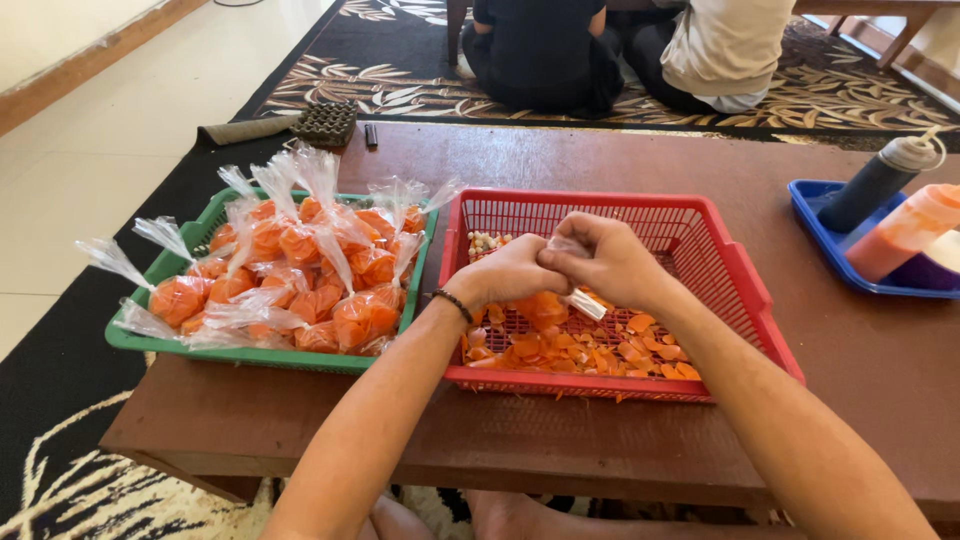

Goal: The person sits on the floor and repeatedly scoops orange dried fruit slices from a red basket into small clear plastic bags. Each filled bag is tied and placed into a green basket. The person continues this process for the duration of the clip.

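Both hands meet above the red plastic basket point(745, 290) of loose orange chips point(580, 350). The left hand point(510, 272) and the right hand point(610, 262) pinch a small clear plastic bag point(583, 303) between their closed fingers; its end pokes out below them. A green basket point(180, 262) of filled bags point(300, 270) sits just beside.

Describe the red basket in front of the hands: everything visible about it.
The red basket is a shallow rectangular tray of what looks like plastic, with slotted lattice walls and a mesh floor. It sits flat on the brown wooden table, right beside the green basket full of tied bags. Loose orange chips lie along its near side, and a few pale pieces in its far left corner. The left hand and right hand are over it, pinching a small clear plastic bag.
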